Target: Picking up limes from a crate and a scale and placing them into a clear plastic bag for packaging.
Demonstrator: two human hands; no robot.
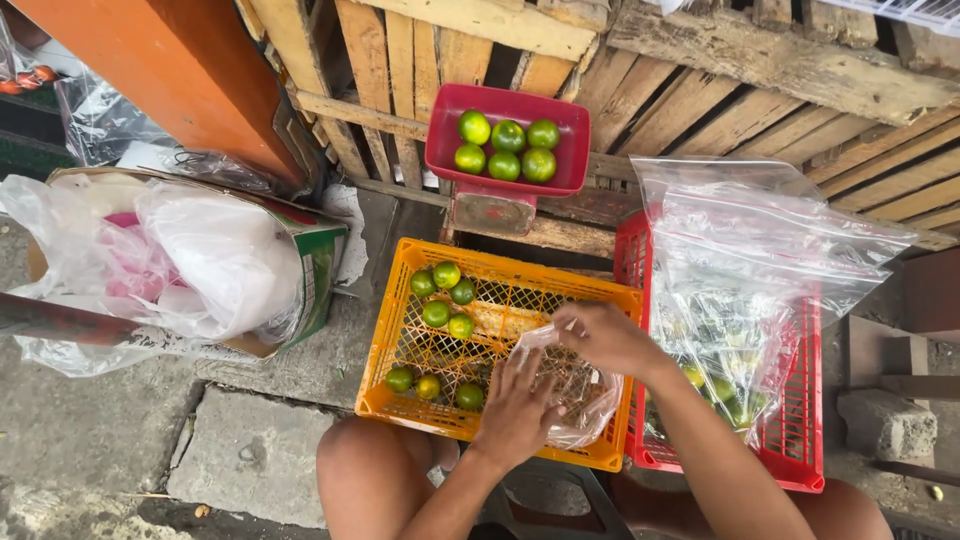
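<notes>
Both my hands hold a small clear plastic bag [585,395] over an orange plastic crate [500,290]. My left hand [520,405] grips the bag's near side and my right hand [605,335] pinches its top edge. Several green limes [445,295] lie loose in the crate, to the left of the bag. Whether anything is inside the bag I cannot tell.
A red scale tray [440,135] with several limes stands behind the crate against wooden pallets [700,110]. A red crate [800,420] on the right holds a large clear bag [750,270] with limes at its bottom. A cardboard box [320,250] of plastic bags sits on the left.
</notes>
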